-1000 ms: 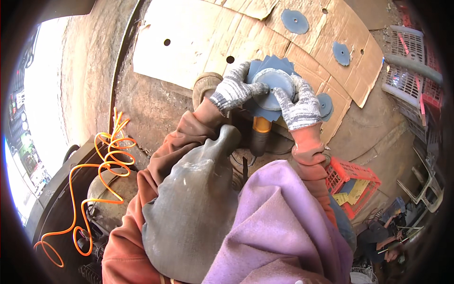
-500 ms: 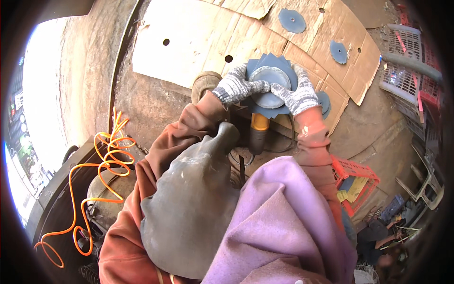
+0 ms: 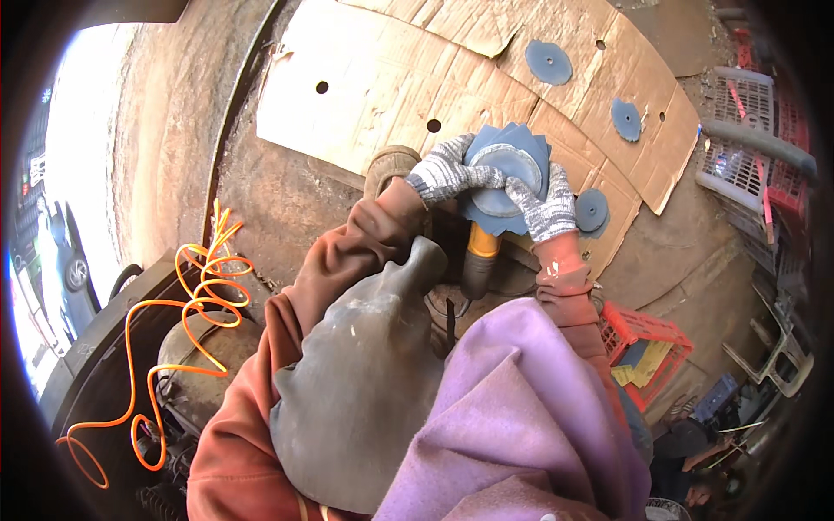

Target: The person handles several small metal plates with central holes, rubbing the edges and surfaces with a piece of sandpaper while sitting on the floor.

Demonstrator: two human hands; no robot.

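Observation:
Blue-grey sanding discs with jagged, pointed edges lie layered under a round, grey-rimmed pad. Beneath them is an angle grinder with a yellow and black body. Wearing a grey-and-white knit glove, my left hand grips the discs' left side, thumb across the pad. My right hand, gloved alike, closes on the lower right edge with its thumb on the pad. Both thumbs nearly meet there. The grinder's head is hidden under the discs.
A cardboard sheet with punched holes lies ahead, bearing loose discs. Another disc lies right of my hand. Nearby stand a red crate and plastic baskets at right, and a coiled orange hose at left.
My right hand has slid lower round the discs' right edge, and its thumb has shifted on the pad. The left hand keeps its grip. The whole view has shifted slightly.

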